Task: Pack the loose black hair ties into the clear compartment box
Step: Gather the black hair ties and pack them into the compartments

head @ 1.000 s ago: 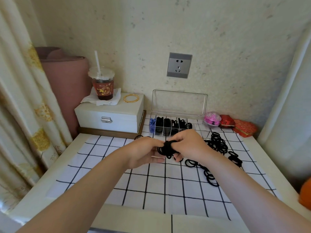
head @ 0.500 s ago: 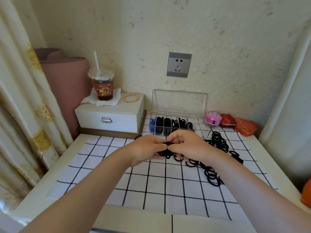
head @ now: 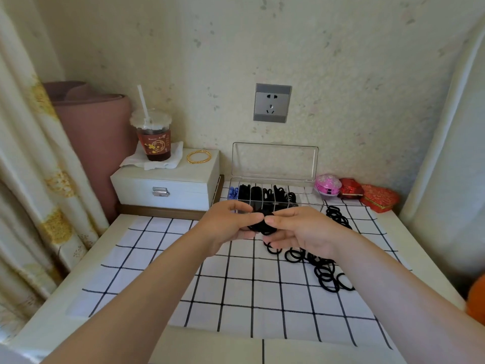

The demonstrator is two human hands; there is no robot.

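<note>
Black elastic fills the gap between the two hands: the left hand (head: 231,224) and the right hand (head: 301,232) both pinch one bunch of black hair ties (head: 262,226), thumbs on top and curled fingers beneath, knuckles almost meeting above the checked cloth (head: 236,298). How many ties the bunch holds cannot be counted, since the fingers cover most of it.

Just beyond the grip stands the clear compartment box (head: 275,161), its lid upright against the wall. The hands hide its near edge. Several middle compartments hold black ties, the leftmost holds something blue (head: 233,193), and the ones at the right end look see-through, though their contents are hard to judge.

Below and to the right of the grip, a trail of loose ties (head: 324,271) lies on the cloth, partly under the right wrist. A second heap (head: 338,218) sits right of the grip, near the box.

Far left of the grip, a drink cup (head: 154,143) with a straw wears a brown sleeve bearing a gold pattern and small pale writing, too small to read. It stands on a tissue on a white latched box (head: 168,185), beside a gold bangle (head: 199,156). The wall socket (head: 272,103) above the grip carries no legible marking.

An orange object (head: 476,300) is cut off at the right edge.
</note>
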